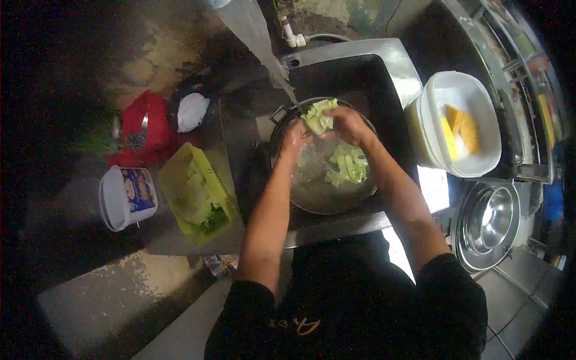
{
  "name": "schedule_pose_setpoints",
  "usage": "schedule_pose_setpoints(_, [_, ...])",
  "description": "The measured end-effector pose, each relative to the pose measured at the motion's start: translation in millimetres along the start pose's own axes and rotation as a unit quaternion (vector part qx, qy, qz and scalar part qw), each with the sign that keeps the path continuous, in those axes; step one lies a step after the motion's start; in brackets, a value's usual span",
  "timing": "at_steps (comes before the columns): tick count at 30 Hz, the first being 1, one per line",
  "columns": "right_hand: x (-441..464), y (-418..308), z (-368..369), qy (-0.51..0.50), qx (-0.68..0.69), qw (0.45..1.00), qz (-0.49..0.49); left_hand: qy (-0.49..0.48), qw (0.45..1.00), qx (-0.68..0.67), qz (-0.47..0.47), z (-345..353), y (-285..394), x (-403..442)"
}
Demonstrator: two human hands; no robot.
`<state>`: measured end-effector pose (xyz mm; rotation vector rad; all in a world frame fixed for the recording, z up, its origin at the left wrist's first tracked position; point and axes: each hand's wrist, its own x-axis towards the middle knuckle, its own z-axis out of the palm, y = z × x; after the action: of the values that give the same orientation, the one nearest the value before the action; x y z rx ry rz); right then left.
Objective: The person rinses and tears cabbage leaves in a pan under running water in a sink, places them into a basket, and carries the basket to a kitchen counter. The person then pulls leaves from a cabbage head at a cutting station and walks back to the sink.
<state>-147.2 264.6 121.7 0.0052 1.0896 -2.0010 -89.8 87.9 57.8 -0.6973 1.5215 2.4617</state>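
Note:
My left hand (293,137) and my right hand (350,125) hold a pale green lettuce leaf (319,116) between them, fingers closed on its sides. Both are over a round metal pot (329,207) of water standing in the sink. More lettuce leaves (348,164) float in the water, below my right hand. From the top of the view a whitish, translucent strip (249,30) narrows down to the leaf; whether it is running water or a plastic sleeve I cannot tell. Some fingertips are hidden behind the leaf.
Left of the sink (391,66) stand a yellow-green basket (180,210) of leafy greens, a white tub (114,198), a red bag (144,114) and a white bundle (193,111). On the right are a white container (486,114) with yellow pieces and stacked metal bowls (495,219).

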Motion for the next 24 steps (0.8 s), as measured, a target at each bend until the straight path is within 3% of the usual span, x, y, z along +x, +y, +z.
schedule_pose_setpoints(1, [-7.2,-9.0,17.3,-0.014,0.081,0.997,-0.012,-0.070,0.997,-0.019,0.018,3.3,9.7,0.1])
schedule_pose_setpoints(4, [1.0,-11.8,21.5,0.008,0.114,0.993,-0.035,-0.082,0.964,-0.251,-0.016,18.5,29.8,-4.9])
schedule_pose_setpoints(7, [11.8,-11.2,17.7,0.014,0.003,0.997,-0.070,-0.072,0.990,-0.109,0.049,32.0,44.5,-9.4])
schedule_pose_setpoints(10, [23.9,-1.0,11.2,0.066,-0.079,0.984,-0.142,0.061,0.987,-0.089,0.115,22.3,29.7,0.9])
schedule_pose_setpoints(12, [24.8,2.0,15.8,0.079,-0.038,0.985,-0.150,0.005,0.981,0.024,0.194,-18.1,8.7,23.5])
schedule_pose_setpoints(13, [23.4,2.6,22.1,0.085,-0.016,0.984,-0.153,-0.002,0.981,0.010,0.192,-22.0,11.8,21.2])
schedule_pose_setpoints(14, [22.3,2.9,28.6,0.087,-0.079,0.981,-0.156,-0.009,0.982,-0.005,0.190,-25.8,15.0,18.8])
schedule_pose_setpoints(16, [22.6,3.6,42.9,0.090,-0.205,0.961,-0.160,0.015,0.979,-0.175,0.102,-22.5,22.1,9.5])
schedule_pose_setpoints(20, [36.1,1.6,65.9,0.034,-0.389,0.897,-0.208,0.052,0.984,-0.169,0.024,-21.8,13.9,-9.2])
schedule_pose_setpoints(21, [35.0,-7.9,70.4,0.042,-0.404,0.901,-0.153,0.063,0.986,-0.155,0.022,-24.3,6.1,-7.2])
schedule_pose_setpoints(24, [50.6,2.0,52.4,-0.030,-0.275,0.954,-0.116,0.024,0.978,-0.203,0.052,-14.6,10.3,-10.9])
